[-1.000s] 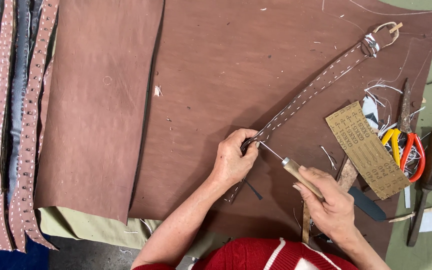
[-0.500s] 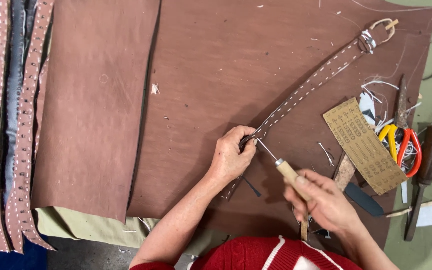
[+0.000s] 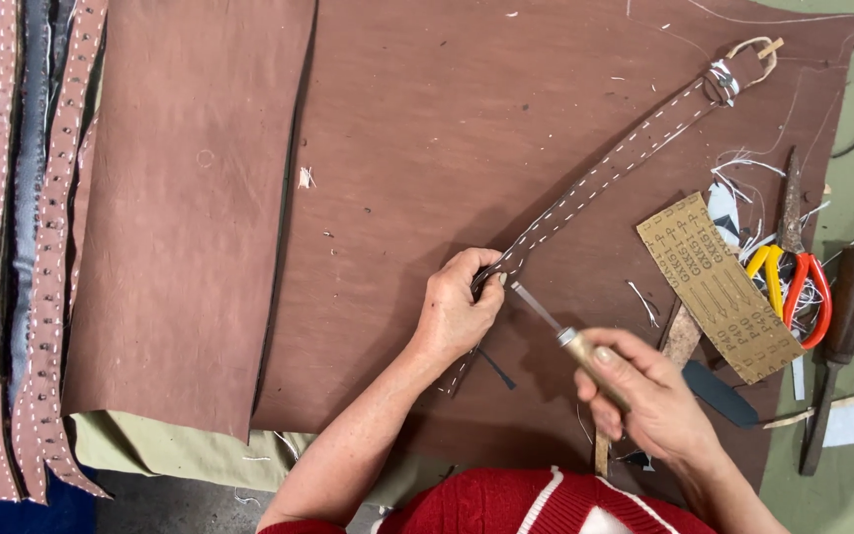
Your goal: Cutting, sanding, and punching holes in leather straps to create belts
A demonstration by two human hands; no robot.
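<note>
A brown leather strap [image 3: 613, 176] with white stitching and a metal buckle [image 3: 749, 61] at its far end lies diagonally on a large brown leather sheet [image 3: 506, 138]. My left hand [image 3: 457, 311] pinches the strap's lower part against the sheet. In my right hand [image 3: 649, 396] is an awl [image 3: 557, 326] with a wooden handle; its thin metal blade points up-left at the strap, just beside my left fingers.
A second leather sheet [image 3: 190, 208] overlaps at the left. Several stitched and studded straps [image 3: 42, 247] hang at the far left. At the right lie a sandpaper piece [image 3: 719, 287], red and yellow scissors [image 3: 793, 287], a dark wooden-handled tool [image 3: 847, 316], thread scraps.
My right hand has drawn back slightly down and right with the awl, and the blade tip is a little off the strap. My left hand stays on the strap.
</note>
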